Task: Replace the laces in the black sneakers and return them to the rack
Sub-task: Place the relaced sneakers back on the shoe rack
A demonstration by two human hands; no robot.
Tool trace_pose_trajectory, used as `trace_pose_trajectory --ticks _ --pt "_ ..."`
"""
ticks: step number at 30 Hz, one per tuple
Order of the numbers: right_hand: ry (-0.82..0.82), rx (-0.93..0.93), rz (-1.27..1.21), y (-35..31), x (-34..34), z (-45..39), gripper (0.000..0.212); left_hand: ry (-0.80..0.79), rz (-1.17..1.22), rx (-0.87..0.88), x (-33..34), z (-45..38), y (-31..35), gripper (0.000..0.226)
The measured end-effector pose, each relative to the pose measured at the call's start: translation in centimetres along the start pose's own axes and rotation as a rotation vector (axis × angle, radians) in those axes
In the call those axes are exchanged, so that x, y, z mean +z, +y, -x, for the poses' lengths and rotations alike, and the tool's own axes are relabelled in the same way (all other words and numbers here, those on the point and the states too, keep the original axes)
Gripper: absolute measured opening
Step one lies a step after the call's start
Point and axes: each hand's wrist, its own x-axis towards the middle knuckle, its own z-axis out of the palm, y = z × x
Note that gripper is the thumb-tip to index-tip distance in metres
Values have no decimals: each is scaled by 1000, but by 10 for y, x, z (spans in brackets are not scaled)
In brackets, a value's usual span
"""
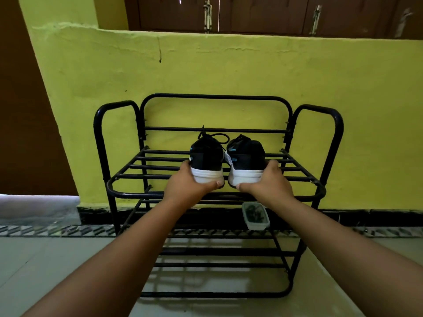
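Observation:
Two black sneakers with white soles stand heels toward me on the top shelf of a black metal rack (128, 177). My left hand (187, 181) grips the heel of the left sneaker (206, 156), thumb under the sole. My right hand (270, 179) grips the heel of the right sneaker (247, 156) the same way. Black laces (217, 136) loop loosely above the left sneaker's tongue. The toes point at the wall and are hidden behind the heels.
The rack stands against a yellow-green wall (229, 69) on a pale tiled floor. A small clear plastic container (256, 216) with dark bits sits on the middle shelf, below my right wrist. Brown cabinet doors (263, 12) run above the wall ledge.

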Motion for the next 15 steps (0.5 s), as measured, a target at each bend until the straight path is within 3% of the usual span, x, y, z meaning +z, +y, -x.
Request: trace_pose_trajectory --ticks 10,15 --pt "-25 -25 -81 6 7 -8 86 -25 27 18 5 -11 -1 81" --pt "-79 -48 -128 9 0 -3 82 -179 -109 59 0 -5 -6 90"
